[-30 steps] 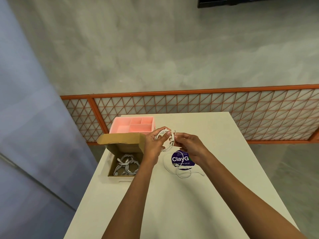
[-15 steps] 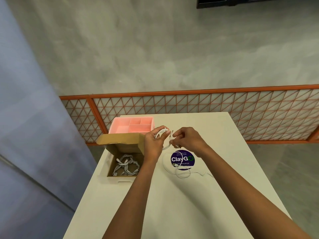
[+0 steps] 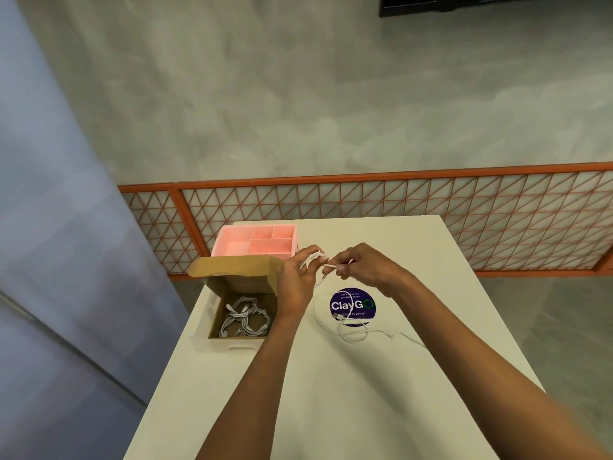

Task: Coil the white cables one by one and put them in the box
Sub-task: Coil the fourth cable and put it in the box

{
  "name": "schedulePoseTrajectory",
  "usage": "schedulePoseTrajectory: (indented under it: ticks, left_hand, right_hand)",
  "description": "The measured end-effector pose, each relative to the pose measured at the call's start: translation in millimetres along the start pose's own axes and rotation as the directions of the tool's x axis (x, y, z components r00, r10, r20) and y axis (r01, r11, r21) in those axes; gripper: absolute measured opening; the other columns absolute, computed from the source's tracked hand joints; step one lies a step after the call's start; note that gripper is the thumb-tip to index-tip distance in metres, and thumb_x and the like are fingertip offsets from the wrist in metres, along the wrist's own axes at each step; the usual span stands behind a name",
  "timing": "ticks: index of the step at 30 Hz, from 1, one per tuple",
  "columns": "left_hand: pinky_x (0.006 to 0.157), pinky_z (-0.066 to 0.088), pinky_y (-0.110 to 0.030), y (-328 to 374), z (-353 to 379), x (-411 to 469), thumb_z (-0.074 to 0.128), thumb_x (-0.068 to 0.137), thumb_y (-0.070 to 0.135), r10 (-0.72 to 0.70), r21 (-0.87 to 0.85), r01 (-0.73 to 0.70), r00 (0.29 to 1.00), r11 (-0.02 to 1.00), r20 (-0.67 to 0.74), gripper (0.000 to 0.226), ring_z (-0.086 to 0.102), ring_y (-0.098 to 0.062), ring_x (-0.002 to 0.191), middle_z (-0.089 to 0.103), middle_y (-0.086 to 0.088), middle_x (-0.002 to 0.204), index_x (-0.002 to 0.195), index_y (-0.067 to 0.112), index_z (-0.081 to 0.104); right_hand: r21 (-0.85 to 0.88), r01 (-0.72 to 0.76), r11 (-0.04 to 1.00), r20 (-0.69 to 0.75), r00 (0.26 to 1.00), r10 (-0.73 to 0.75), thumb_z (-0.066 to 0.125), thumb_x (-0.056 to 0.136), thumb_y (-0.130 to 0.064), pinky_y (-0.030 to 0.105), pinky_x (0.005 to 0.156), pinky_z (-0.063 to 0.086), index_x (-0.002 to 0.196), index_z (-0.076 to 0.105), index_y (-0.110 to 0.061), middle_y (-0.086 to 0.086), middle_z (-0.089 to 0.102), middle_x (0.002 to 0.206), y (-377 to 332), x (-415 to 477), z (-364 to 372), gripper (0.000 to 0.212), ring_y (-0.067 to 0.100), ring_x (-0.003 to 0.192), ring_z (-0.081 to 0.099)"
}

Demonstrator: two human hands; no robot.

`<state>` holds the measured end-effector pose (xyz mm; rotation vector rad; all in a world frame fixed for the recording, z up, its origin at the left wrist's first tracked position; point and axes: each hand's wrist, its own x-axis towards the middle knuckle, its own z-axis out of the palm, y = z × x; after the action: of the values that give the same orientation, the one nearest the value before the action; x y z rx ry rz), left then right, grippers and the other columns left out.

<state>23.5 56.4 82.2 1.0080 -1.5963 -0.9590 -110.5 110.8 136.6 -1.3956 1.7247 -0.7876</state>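
The left hand [image 3: 295, 280] and right hand [image 3: 365, 265] are bare, and so are both wrists. The left forearm [image 3: 252, 376] and right forearm [image 3: 481, 360] are slender and uncovered right down to the bottom edge of the view, where they blur. The nails [image 3: 323, 259] that show are short and trimmed.

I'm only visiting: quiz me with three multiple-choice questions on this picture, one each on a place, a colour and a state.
1. The cardboard box sits: A) beside the left hand B) on the floor C) atop the sticker.
2. The tray is: A) green B) pink C) black.
3. The white cable outside the box is: A) untouched B) cut C) held in both hands.
Answers: A, it stands just left of that hand; B, its compartments are pink; C, the left hand grips loops, the right hand pinches it.
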Motion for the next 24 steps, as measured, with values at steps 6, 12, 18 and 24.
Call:
schedulePoseTrajectory:
  ticks: [6,12,18,24]
  left_hand:
    - [0.084,0.051,-0.026,-5,-6,6,0.073,0.081,0.015,-0.118,-0.138,0.115,0.993,0.984,-0.013,0.011,0.066,-0.006,0.08,0.072,0.008,0.084,0.089,0.023,0.072]
    - [0.067,0.054,-0.023,5,-10,11,0.073,0.08,0.014,-0.227,-0.28,0.222,0.974,0.934,0.015,0.021,0.066,-0.015,0.088,0.073,-0.001,0.094,0.101,0.013,0.072]
    - [0.076,0.049,-0.037,15,-4,7,0.078,0.064,0.018,-0.409,-0.574,0.42,0.899,0.703,0.157,0.031,0.063,-0.023,0.081,0.073,-0.003,0.083,0.094,0.014,0.072]
    - [0.062,0.053,-0.028,25,-5,6,0.072,0.074,-0.005,-0.385,-0.601,0.447,0.891,0.662,0.239,0.025,0.067,-0.015,0.067,0.073,0.0,0.076,0.091,0.013,0.068]
  right_hand:
    - [0.021,0.116,0.993,-0.006,0.993,-0.116,0.053,0.094,-0.004,0.013,0.063,0.037,0.101,0.073,-0.01,-0.009,0.055,0.081,6,-6,-6,0.023,0.004,0.073,0.05]
    - [0.127,0.166,0.978,-0.019,0.986,-0.165,0.054,0.095,-0.007,0.016,0.061,0.038,0.096,0.074,-0.014,0.001,0.059,0.086,18,-7,-15,0.021,0.01,0.069,0.046]
    - [0.347,0.193,0.918,-0.082,0.981,-0.175,0.053,0.096,-0.011,0.018,0.083,0.05,0.098,0.068,-0.014,0.001,0.065,0.093,32,-7,-4,0.016,0.014,0.09,0.061]
    - [0.404,0.302,0.863,-0.273,0.941,-0.202,0.065,0.087,-0.017,0.022,0.077,0.054,0.091,0.073,-0.01,0.002,0.064,0.093,34,-4,2,0.012,0.012,0.083,0.063]
